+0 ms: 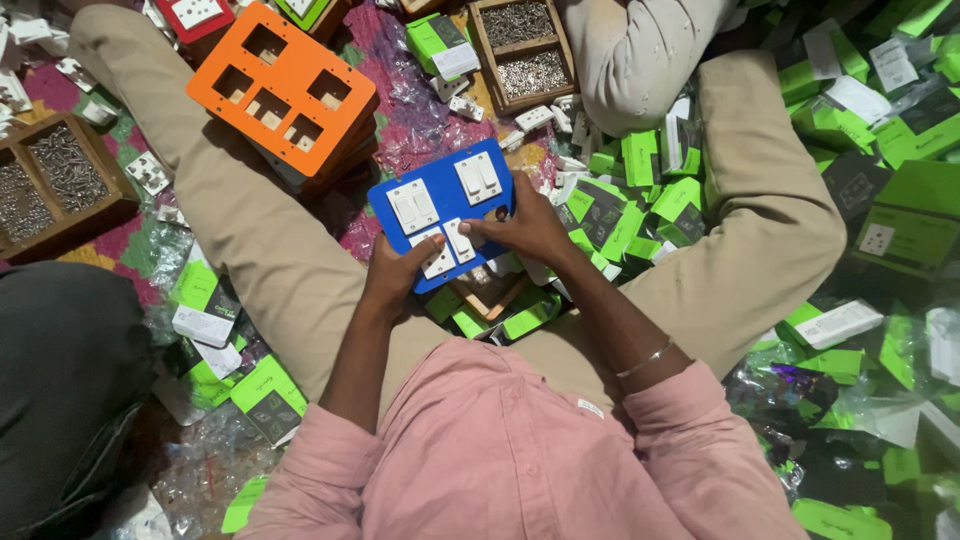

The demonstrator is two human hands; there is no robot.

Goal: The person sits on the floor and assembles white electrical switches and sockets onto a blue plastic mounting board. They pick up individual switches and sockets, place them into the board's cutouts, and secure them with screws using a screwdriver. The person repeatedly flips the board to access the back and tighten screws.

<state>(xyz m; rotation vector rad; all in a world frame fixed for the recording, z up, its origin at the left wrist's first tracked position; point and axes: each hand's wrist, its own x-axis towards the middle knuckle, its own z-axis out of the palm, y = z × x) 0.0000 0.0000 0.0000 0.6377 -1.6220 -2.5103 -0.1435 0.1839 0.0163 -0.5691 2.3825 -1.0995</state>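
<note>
Over lap, between crossed legs in beige trousers [250, 240]: left hand [393, 278] grips lower edge of blue rectangular plastic switch plate [440, 212], thumb on white rocker switch [437, 256]. Right hand [525, 228] grips plate's right edge, fingers pressing second white switch [460, 240]. Plate tilted, just above small wooden frame [487, 295]. Beyond: orange cut-out plate stack [283, 90], wooden tray of metal screws [522, 48], green cartons [640, 195] at right.

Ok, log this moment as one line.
left hand: holds blue rectangular plastic plate | right hand: presses white switch module into plate | stack: orange plate
</note>
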